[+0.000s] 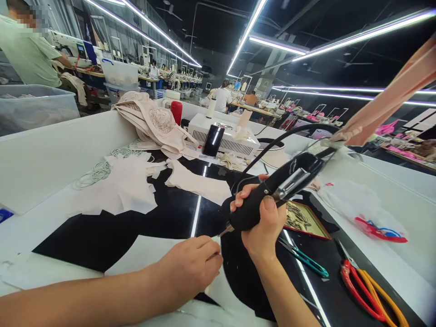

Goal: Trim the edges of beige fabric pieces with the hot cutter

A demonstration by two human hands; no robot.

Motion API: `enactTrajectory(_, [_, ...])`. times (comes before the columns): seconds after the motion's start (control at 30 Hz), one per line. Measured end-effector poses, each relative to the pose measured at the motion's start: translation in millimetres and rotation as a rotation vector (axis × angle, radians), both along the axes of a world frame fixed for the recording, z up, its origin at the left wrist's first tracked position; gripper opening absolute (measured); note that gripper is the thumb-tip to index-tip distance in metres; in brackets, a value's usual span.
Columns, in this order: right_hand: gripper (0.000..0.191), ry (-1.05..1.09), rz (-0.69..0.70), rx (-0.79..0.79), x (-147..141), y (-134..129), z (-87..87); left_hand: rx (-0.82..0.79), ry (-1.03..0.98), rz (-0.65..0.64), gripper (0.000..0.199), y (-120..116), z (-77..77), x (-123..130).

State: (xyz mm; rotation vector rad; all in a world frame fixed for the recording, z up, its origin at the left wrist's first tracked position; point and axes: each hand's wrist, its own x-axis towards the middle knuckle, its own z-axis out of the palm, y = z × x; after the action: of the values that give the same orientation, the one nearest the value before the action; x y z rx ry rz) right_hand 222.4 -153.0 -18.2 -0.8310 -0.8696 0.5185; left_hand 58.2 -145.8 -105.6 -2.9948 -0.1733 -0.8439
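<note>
My right hand (264,218) is wrapped around a black corded hand tool (272,195) with a metal lever on its side. The tool is tilted, its thin metal tip (226,230) pointing down and left to just beside my left fingers. My left hand (194,268) is closed in a pinch at the edge of a pale fabric piece (150,252) lying on the black board (112,236). The exact spot between my left fingertips is hidden. From the tool's rear, a cord and a pink fabric strip (384,109) run up to the right.
Right of the tool lie teal thread snips (306,261), red-and-orange-handled scissors (364,286) and a tray of small pieces (308,220). Behind are cut fabric pieces (200,181), stacked beige garment parts (153,120), a phone (214,141) and a white box (231,136). A co-worker (30,54) sits left.
</note>
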Motion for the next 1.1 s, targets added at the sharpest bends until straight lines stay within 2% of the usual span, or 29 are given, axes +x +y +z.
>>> enactTrajectory(0.2, [0.049, 0.000, -0.008, 0.008, 1.3, 4.2, -2.8, -0.024, -0.007, 0.013, 0.009, 0.8, 0.8, 0.1])
enactTrajectory(0.4, [0.051, 0.014, 0.043, 0.021, 4.1, 8.6, -8.6, -0.013, -0.006, 0.020, 0.011, 0.2, 1.6, -0.9])
enactTrajectory(0.83, [0.048, 0.025, 0.060, 0.025, 4.9, 0.1, -4.2, -0.023, 0.003, 0.022, 0.008, 0.0, 6.4, -1.7])
enactTrajectory(1.1, [0.046, 0.048, 0.020, 0.050, 6.7, -1.8, -4.0, 0.017, -0.042, 0.024, 0.010, 0.0, 10.0, -1.3])
